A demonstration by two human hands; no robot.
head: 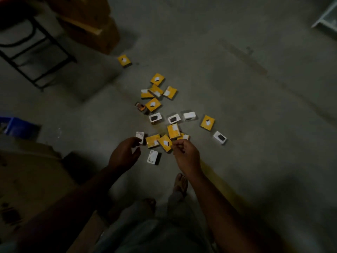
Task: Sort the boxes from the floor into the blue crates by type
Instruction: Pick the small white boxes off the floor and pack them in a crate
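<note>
Several small yellow boxes (pixel 157 79) and white boxes (pixel 155 118) lie scattered on the grey concrete floor. My left hand (pixel 125 155) hovers with its fingers spread just above a white box (pixel 140 136) at the pile's near left. My right hand (pixel 186 155) has its fingers curled beside a yellow box (pixel 165 142); whether they touch it is unclear. Another white box (pixel 153 157) lies between my hands. One yellow box (pixel 124 60) sits apart, farther away. A blue crate (pixel 17 126) shows at the left edge.
Stacked brown cardboard cartons (pixel 91 26) stand at the far left beside a black metal frame (pixel 34 52). A large cardboard piece (pixel 27 179) lies at my near left. My sandalled feet (pixel 180 185) stand just behind the pile. A pale object (pixel 328 17) is at far right.
</note>
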